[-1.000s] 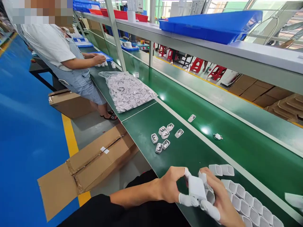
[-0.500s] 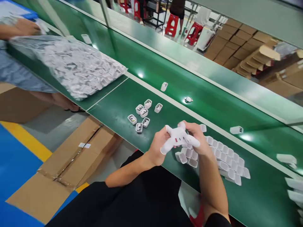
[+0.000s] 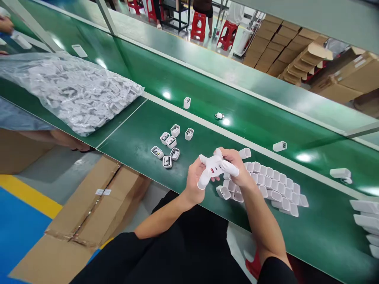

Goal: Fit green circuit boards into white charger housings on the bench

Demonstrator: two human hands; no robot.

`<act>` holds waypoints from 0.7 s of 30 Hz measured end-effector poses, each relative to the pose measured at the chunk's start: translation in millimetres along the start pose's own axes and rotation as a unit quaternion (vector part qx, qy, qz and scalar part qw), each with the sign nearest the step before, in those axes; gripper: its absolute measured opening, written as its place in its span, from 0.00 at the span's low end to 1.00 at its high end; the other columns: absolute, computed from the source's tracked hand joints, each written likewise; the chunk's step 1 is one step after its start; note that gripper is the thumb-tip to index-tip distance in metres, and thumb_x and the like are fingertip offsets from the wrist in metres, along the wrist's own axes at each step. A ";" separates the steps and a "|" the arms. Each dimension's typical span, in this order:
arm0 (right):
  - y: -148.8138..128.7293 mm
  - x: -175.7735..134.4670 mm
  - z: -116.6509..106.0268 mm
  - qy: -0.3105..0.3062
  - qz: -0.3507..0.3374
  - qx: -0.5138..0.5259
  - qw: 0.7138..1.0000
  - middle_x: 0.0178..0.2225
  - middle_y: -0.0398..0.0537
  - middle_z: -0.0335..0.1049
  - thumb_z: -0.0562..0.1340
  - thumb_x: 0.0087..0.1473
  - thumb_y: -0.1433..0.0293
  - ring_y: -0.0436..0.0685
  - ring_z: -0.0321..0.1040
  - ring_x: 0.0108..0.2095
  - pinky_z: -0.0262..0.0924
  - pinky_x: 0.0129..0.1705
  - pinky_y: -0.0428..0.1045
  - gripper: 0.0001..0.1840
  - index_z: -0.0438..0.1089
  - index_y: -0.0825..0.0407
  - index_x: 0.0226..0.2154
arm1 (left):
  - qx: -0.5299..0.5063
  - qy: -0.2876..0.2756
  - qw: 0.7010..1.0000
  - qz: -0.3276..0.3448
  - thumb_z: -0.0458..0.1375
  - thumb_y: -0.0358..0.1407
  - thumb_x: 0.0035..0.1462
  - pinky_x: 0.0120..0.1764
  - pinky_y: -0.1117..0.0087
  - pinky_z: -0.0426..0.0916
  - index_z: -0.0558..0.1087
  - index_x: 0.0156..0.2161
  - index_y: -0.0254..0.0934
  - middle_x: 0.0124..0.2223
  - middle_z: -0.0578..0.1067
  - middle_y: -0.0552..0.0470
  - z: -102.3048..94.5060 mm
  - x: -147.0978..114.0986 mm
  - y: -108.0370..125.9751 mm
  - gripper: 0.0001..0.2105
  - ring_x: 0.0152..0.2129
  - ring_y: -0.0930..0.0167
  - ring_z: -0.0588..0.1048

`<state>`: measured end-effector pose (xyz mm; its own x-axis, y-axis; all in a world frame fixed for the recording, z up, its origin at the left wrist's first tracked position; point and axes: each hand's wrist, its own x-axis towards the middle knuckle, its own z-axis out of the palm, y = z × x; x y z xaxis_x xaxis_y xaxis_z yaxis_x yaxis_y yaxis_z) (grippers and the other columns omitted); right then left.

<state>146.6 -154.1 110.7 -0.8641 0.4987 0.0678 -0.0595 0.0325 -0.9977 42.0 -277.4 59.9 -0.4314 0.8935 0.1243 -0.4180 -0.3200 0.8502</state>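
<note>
Between my two hands is a white charger [image 3: 215, 169], its face with a red port and dark ports turned up toward me. My left hand [image 3: 194, 182] grips its left side, with white finger cots on the thumb and a fingertip. Closed on the other side, my right hand [image 3: 238, 167] wears white cots too. Beneath and beyond my right hand stand rows of open white housings [image 3: 274, 185]. To the left of my hands, several white housings with circuit parts inside [image 3: 171, 142] sit in a loose group on the green belt.
A clear plastic bag of white parts [image 3: 79, 88] lies on the left of the green belt [image 3: 133, 146]. Single white pieces, including a charger [image 3: 280, 146], lie along its far strip. A cardboard box [image 3: 97, 197] is on the floor at left. A co-worker's hand [image 3: 6, 25] shows at upper left.
My view has shifted, so the belt and bag sit farther left in the picture. The charger stays in both hands, slightly turned. The co-worker's hand is now near the picture's left edge.
</note>
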 end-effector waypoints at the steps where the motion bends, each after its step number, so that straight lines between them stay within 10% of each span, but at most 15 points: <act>1: -2.5 1.4 -1.3 -0.012 0.003 -0.002 1.000 0.23 0.43 0.77 0.72 0.63 0.41 0.53 0.72 0.18 0.63 0.21 0.48 0.30 0.74 0.49 0.29 | -0.006 0.019 1.000 0.008 0.68 0.61 0.66 0.30 0.69 0.76 0.73 0.40 0.38 0.31 0.81 0.51 4.5 -2.8 -3.4 0.25 0.24 0.69 0.80; 10: -18.5 0.6 -24.7 -0.106 0.025 -0.021 0.994 0.15 0.40 0.69 0.70 0.64 0.45 0.49 0.59 0.18 0.53 0.19 0.46 0.32 0.70 0.49 0.20 | -0.028 0.074 0.997 0.009 0.67 0.61 0.67 0.35 0.62 0.81 0.76 0.47 0.39 0.35 0.83 0.50 40.2 -27.3 -26.3 0.25 0.27 0.64 0.84; 21: -10.8 -1.4 -27.4 -0.112 -0.001 -0.073 0.991 0.17 0.39 0.68 0.70 0.62 0.50 0.52 0.60 0.24 0.54 0.26 0.49 0.25 0.71 0.47 0.22 | -0.011 0.062 0.998 0.024 0.65 0.64 0.67 0.32 0.64 0.79 0.76 0.47 0.39 0.35 0.82 0.49 31.7 -26.9 -36.9 0.27 0.26 0.65 0.82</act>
<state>162.2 -131.4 121.4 -0.9542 0.2945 0.0530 -0.0034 0.1663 -0.9861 94.4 -279.6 41.4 -0.5463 0.8318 0.0983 -0.4111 -0.3685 0.8338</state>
